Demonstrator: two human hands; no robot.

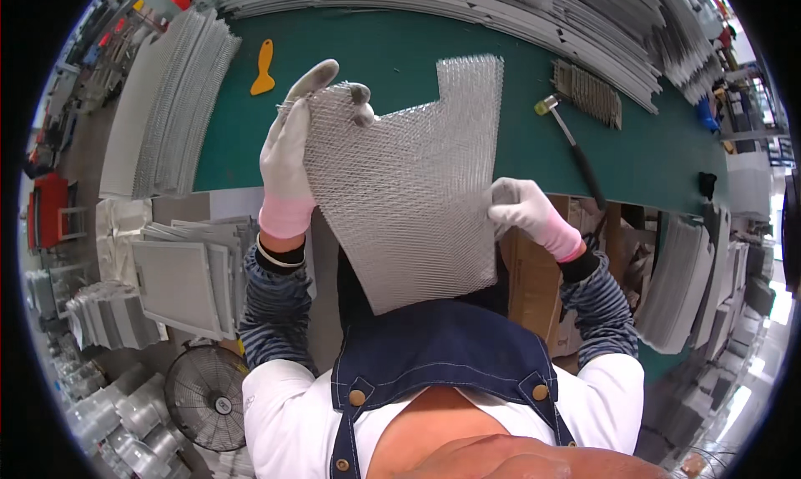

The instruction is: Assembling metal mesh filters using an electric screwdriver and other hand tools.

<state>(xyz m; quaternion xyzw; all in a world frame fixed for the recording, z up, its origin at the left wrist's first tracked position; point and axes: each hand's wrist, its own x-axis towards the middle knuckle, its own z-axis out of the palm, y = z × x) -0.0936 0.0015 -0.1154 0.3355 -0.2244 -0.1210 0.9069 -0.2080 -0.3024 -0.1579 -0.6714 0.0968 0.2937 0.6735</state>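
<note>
A silvery expanded-metal mesh sheet (409, 187) with a notch cut in its far edge is held up in front of my apron, over the table's near edge. My left hand (292, 145), in a white glove with a pink cuff, grips the sheet's far left corner; grey-tipped fingers show past that edge. On the right edge, lower down, my gloved right hand (526, 212) pinches the mesh between thumb and fingers. Some fingers of both hands are hidden behind the sheet.
On the green table (359, 41) lie a yellow scraper (264, 68), a hammer (574, 145) and a small mesh stack (588, 93). Mesh stacks (179, 103) stand at left, with long metal strips (467, 7) along the back. Framed panels (179, 283) and a fan (209, 395) stand lower left.
</note>
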